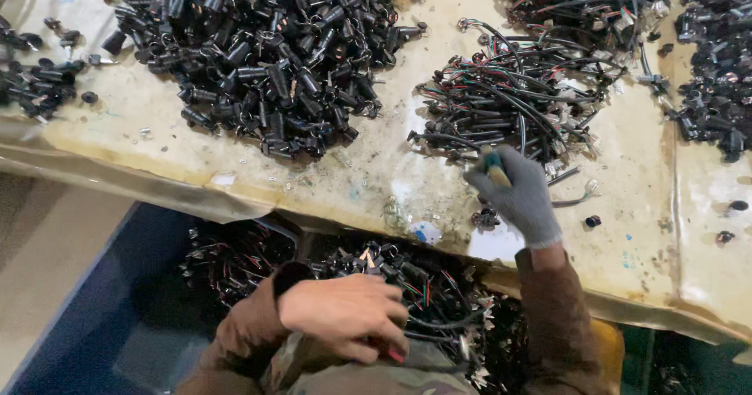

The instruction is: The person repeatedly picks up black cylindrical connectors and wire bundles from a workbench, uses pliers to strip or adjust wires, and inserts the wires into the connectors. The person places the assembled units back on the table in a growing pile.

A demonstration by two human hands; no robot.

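Your gloved right hand [518,193] is closed on a small tool [494,168] at the edge of the wire bundles [517,97].

Your bare left hand [346,314] is curled low over your lap, pinching a wired piece [423,334], its wires trailing right. The tool's handle tilts up-left, toward the bundles. A heap of black cylindrical parts [262,50] lies to the left on the stained bench [376,175]; more wired pieces fill the bin [235,258] below.

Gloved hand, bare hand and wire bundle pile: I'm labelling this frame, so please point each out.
gloved right hand [518,195], head view, back of the glove
bare left hand [345,313], head view, back of hand
wire bundle pile [509,97], head view, middle of heap
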